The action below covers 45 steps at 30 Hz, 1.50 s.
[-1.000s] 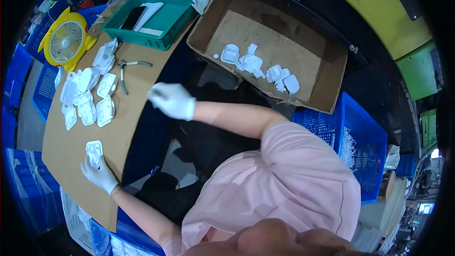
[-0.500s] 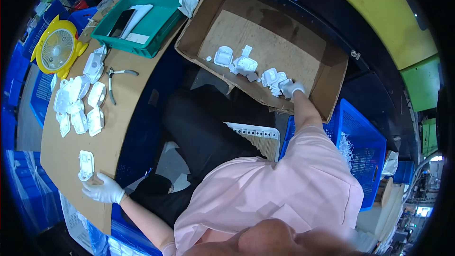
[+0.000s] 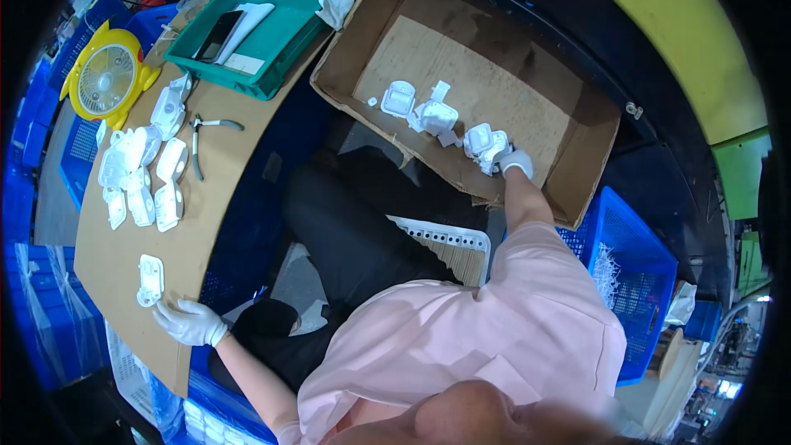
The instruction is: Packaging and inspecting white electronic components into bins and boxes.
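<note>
My left hand, in a white glove, rests on the brown tabletop with its fingers stretched out. Its fingertips lie right by the lower end of a single white plastic part, and I cannot tell if they touch. My right hand, also gloved, reaches into the shallow cardboard box. Its bent fingers are closed at the right edge of a cluster of white plastic pieces; the fingertips are partly hidden. Farther left in the box lie another cluster of white pieces and a squarish white part.
A heap of white plastic parts lies on the table beside cutting pliers. Behind them stand a yellow fan and a green tray holding a phone. Right of me is a blue crate with white scraps.
My right hand has shifted slightly and now sits closer against the cluster of pieces. My left hand's fingers lie flatter, with the thumb less raised. The whole view has shifted a little.
</note>
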### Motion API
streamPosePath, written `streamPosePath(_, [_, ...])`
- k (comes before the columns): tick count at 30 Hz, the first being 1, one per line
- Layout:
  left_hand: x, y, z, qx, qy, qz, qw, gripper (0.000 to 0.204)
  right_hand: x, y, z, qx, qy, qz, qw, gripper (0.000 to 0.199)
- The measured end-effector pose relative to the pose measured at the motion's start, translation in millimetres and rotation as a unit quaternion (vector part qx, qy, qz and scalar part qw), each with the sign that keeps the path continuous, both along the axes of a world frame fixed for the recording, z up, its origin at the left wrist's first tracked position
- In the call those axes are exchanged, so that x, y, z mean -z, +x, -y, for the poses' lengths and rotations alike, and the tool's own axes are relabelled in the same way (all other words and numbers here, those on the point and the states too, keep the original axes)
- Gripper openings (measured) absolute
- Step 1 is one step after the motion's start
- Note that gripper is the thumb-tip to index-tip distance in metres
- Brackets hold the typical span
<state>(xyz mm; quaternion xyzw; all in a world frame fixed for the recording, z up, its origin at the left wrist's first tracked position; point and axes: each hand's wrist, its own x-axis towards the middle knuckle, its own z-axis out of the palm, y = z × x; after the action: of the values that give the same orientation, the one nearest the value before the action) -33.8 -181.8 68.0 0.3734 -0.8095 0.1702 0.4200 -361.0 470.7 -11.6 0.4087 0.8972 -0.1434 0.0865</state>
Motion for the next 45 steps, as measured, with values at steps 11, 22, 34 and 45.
streamPosePath(11, [-6,-5,-9,-0.038,0.021,-0.012,0.999,0.039,67,-43,-93,0.030,-0.264,-0.167,0.950,0.050])
streamPosePath(22, [-1,-1,-13,-0.014,-0.022,0.011,1.000,0.034,-16,-36,2,-0.185,-0.084,-0.020,0.979,0.067])
streamPosePath(34, [-5,-12,-23,-0.027,0.010,-0.057,0.998,0.036,-53,-44,-4,-0.135,0.134,-0.166,0.968,0.039])
streamPosePath(45, [-86,-127,-210,0.535,0.671,-0.028,0.514,0.105,-201,55,206,-0.606,-0.235,-0.230,0.724,0.027])
